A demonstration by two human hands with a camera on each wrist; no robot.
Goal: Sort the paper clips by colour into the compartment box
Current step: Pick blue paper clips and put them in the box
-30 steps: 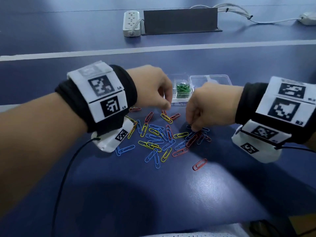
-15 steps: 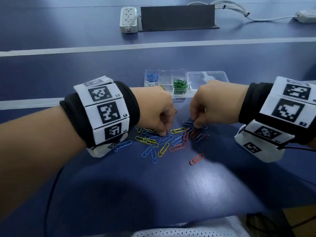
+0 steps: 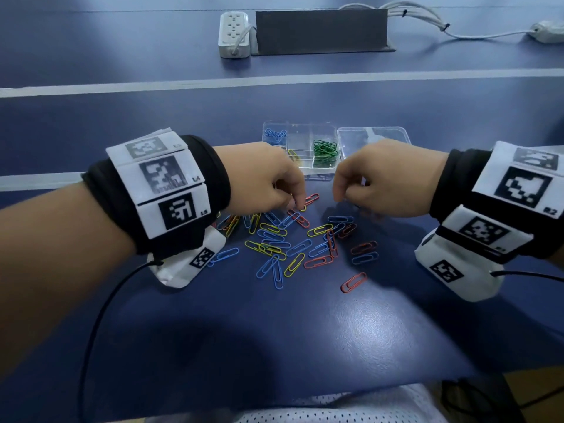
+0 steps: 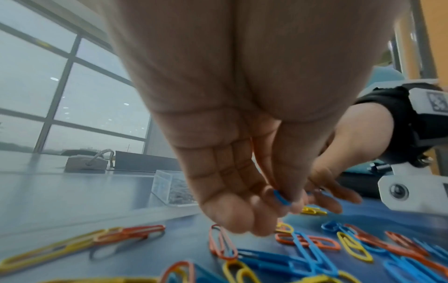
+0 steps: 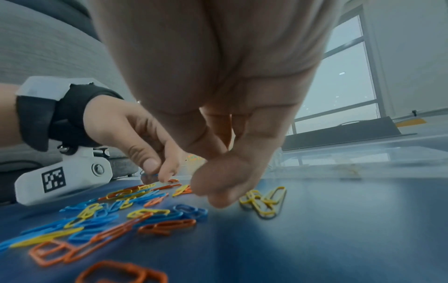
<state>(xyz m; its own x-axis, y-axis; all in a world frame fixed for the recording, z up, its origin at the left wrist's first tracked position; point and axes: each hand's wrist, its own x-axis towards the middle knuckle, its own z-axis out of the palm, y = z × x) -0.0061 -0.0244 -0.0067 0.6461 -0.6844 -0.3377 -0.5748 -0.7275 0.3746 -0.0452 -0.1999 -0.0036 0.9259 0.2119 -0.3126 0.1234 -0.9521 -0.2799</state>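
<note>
A loose pile of blue, yellow and red paper clips (image 3: 290,239) lies on the blue table in front of a clear compartment box (image 3: 300,134). The box holds blue clips (image 3: 274,136) at the left, yellow clips (image 3: 293,155) and green clips (image 3: 325,151). My left hand (image 3: 297,204) hovers at the pile's far edge. In the left wrist view it (image 4: 282,199) pinches a blue clip (image 4: 281,198) between thumb and fingertip. My right hand (image 3: 338,198) hangs curled just above the pile's right side (image 5: 213,191); whether it holds a clip is hidden.
The box's clear lid (image 3: 372,137) lies to its right. One red clip (image 3: 353,282) sits apart, nearer me. A white power strip (image 3: 234,35), a dark panel (image 3: 320,30) and cables run along the far side of the table.
My left hand dipped from the box into the pile and has come up a little with a blue clip. The right hand has lifted slightly off the clips.
</note>
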